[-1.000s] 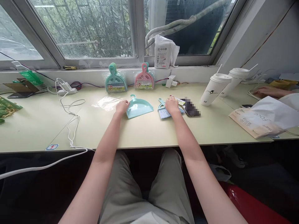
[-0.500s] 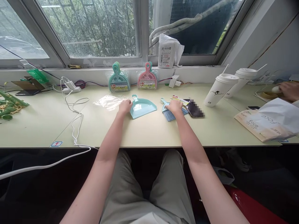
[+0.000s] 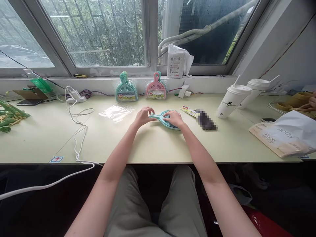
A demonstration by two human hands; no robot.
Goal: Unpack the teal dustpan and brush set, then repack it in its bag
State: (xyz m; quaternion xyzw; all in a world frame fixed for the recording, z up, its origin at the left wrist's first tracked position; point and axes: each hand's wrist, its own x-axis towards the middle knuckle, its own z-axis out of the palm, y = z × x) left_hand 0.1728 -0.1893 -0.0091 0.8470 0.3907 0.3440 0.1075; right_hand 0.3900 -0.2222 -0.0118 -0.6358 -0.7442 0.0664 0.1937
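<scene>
On the tabletop [image 3: 158,148], the left hand [image 3: 144,117] is pinching the brush-and-dustpan set [image 3: 162,117] by its handle end while the right hand [image 3: 174,118] is lying over the pan, closure indeterminable; clean nesting is apparently requiring even pressure and aligned handles.

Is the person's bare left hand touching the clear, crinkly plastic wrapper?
Apart. The head view shows a strip of pale yellow tabletop between the left hand and the wrapper.
</scene>
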